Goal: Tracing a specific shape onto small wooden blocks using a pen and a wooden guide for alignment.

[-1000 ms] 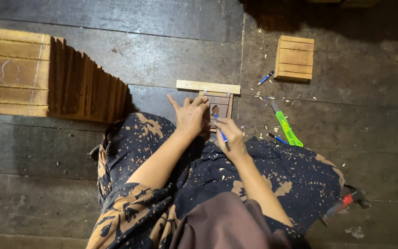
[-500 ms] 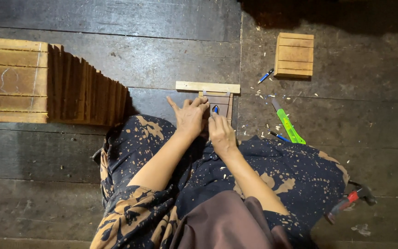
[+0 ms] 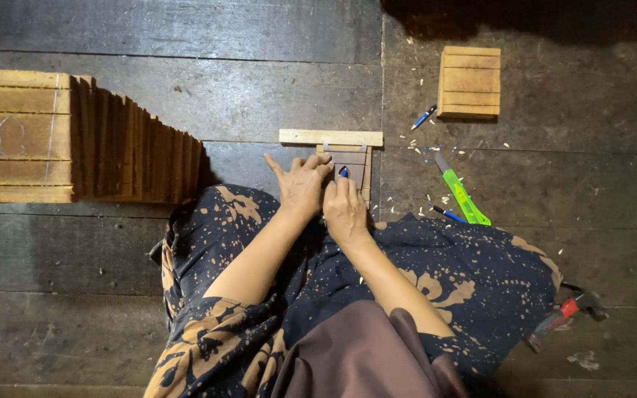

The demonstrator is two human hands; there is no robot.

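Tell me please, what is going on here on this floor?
A person sits on a dark plank floor and works on a small wooden piece with a pale strip across its top. The left hand presses it down, and the right hand holds a blue pen against it. To the right lie a green utility knife, two more blue pens, wood chips and a small slatted box. A row of slats stands at the left, and a red-handled hammer lies beside the knee.

Head camera, straight down, near
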